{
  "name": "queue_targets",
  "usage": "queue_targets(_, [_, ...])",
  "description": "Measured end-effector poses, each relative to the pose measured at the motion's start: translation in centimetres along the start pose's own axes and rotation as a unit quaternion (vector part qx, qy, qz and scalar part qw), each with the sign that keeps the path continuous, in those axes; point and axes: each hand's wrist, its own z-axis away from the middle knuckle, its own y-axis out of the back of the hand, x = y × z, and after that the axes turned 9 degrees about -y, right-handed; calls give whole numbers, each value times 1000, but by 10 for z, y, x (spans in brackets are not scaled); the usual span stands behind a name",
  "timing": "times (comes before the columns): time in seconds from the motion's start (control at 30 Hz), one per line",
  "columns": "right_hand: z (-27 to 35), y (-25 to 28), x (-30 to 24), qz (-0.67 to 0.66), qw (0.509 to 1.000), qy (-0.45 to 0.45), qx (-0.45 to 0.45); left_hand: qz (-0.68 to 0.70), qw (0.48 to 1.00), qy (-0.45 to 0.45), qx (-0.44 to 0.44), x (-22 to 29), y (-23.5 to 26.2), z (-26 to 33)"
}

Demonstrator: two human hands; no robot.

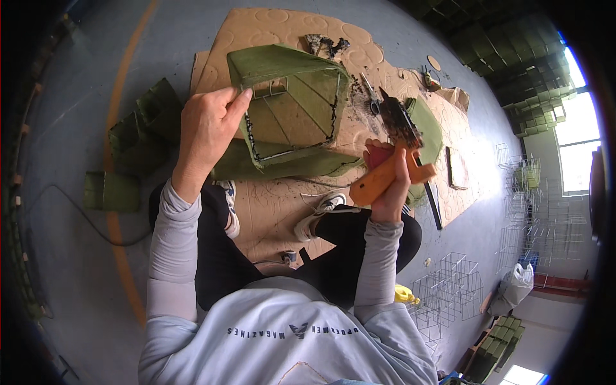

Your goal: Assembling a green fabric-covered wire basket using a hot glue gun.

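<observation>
Green box (305, 109) is in left hand (208, 125), orange tool (377, 181) in right hand (393, 196).

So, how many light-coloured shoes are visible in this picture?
2: the left light-coloured shoe, at the end of the left black trouser leg, and the right light-coloured shoe, beside the right black trouser leg.
</observation>
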Motion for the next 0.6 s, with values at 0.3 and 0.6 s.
queue_targets(0.3, [-30,-1,20,-85,993,-66,-41,27,999,20,9,-18,8,-15])
queue_targets(0.6, [33,-5,4,20,975,-5,-219,31,999,10,12,-24,7,-14])
